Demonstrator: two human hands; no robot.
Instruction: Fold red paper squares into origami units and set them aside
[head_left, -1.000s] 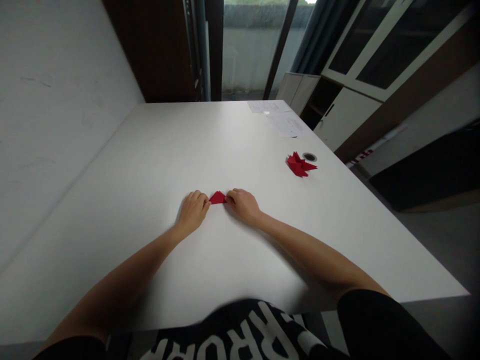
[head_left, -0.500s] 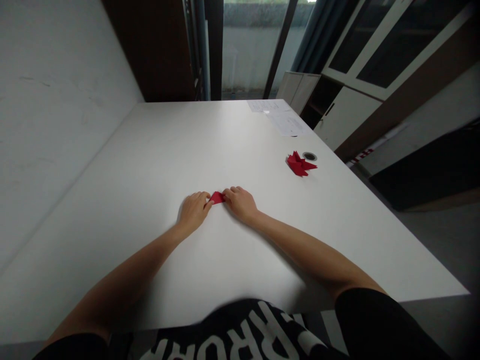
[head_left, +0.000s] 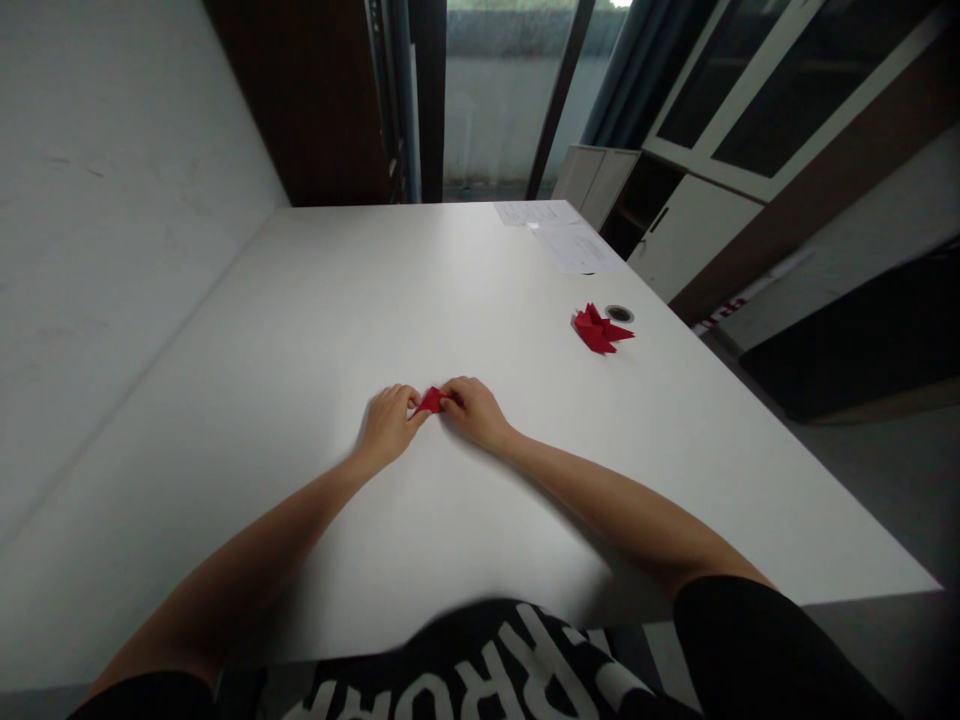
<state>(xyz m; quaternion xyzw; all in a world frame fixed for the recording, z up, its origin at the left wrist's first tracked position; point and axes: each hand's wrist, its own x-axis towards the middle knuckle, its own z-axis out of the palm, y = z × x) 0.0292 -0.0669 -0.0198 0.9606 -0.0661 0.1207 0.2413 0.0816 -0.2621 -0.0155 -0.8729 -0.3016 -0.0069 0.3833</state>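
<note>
The small red folded paper piece (head_left: 431, 401) lies on the white bench (head_left: 247, 420), pinched at opposite ends by the nearly closed left hand (head_left: 388, 425) and right hand (head_left: 474, 412); light and soft, it seems best held at its edges; a larger red folded paper shape (head_left: 598, 330) sits well apart.

The gap between the left hand (head_left: 390, 425) and right hand (head_left: 472, 410) is filled by a small folded red paper (head_left: 431, 401). Wide passage is left over the white tabletop (head_left: 262, 340); farther right, a red origami figure (head_left: 596, 330) and white paper sheets (head_left: 570, 243) lie in the way.
</note>
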